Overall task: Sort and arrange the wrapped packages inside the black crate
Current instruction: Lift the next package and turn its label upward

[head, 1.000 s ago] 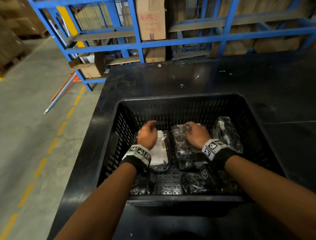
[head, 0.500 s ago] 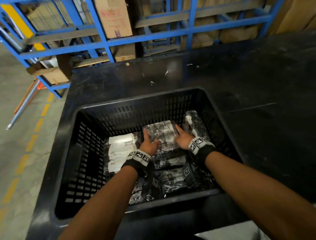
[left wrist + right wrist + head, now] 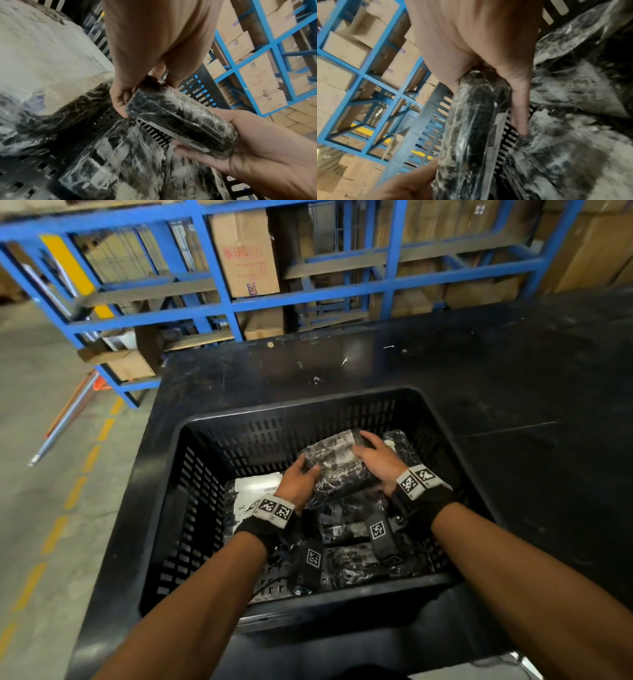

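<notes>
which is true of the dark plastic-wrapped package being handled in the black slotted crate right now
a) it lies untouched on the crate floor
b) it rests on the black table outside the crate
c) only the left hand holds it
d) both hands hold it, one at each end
d: the left hand and the right hand grip opposite ends of the dark plastic-wrapped package, lifted inside the black slotted crate.

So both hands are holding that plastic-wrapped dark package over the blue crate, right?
Nearly: the crate is black, as the head view shows; blue belongs to the racking behind. Both the left hand and right hand do hold the wrapped package.
</notes>
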